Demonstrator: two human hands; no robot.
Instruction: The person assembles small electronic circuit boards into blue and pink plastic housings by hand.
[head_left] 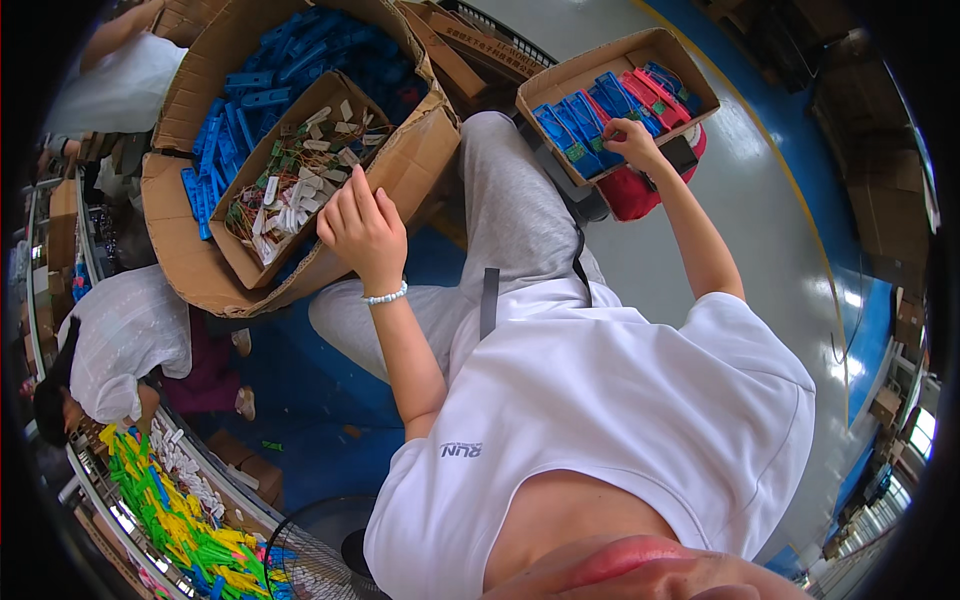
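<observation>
My left hand [365,230] hangs over the near rim of a small cardboard box [232,252] full of white and green tags on thin wires. Its fingers are bent downward and I see only its back, so whatever is under them is hidden. A white bead bracelet [386,296] sits on that wrist. My right hand [634,142] reaches into a shallow cardboard tray [560,84] holding rows of flat blue and red plastic pieces. Its fingertips pinch a blue piece [600,125] that carries a green tag.
The small box sits inside a big carton [180,255] of loose blue plastic pieces. My grey-trousered legs [505,210] lie between carton and tray. A red bag [640,195] is under the tray. At left a person in white [125,335] bends over a belt of green and yellow parts [185,530]. A fan [320,550] stands below.
</observation>
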